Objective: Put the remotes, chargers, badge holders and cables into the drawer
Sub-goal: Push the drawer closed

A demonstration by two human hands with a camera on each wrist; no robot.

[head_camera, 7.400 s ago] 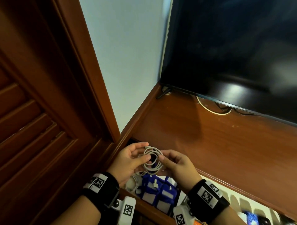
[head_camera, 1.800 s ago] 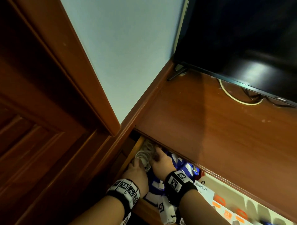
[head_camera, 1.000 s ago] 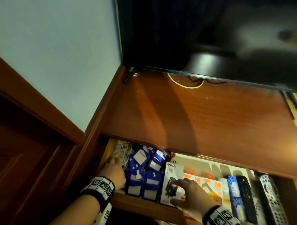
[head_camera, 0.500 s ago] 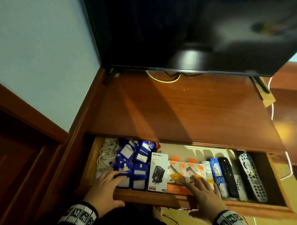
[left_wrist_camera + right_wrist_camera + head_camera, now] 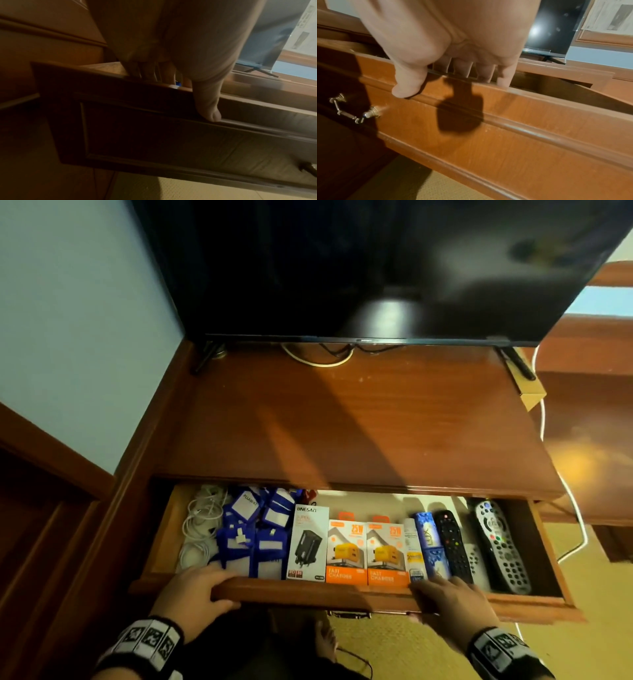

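Note:
The wooden drawer (image 5: 342,594) stands open under the cabinet top. Inside, from left to right, lie coiled white cables (image 5: 198,525), blue badge holders (image 5: 253,532), a white charger box (image 5: 310,542), two orange charger boxes (image 5: 366,553) and several remotes (image 5: 452,546). My left hand (image 5: 202,583) grips the drawer's front edge near its left end. My right hand (image 5: 448,594) grips the same edge right of the middle. In both wrist views the fingers hook over the top edge, with the left thumb (image 5: 209,108) and right thumb (image 5: 407,86) on the front panel.
A dark TV (image 5: 376,268) stands at the back of the cabinet top (image 5: 342,422), with wires behind it. A white cord (image 5: 575,508) hangs down the cabinet's right side. A metal handle (image 5: 353,109) sits on the drawer front. Carpet (image 5: 428,645) lies below.
The coiled cable I held earlier now lies in the drawer's left end. Both hands have come off the contents and back onto the drawer's front edge.

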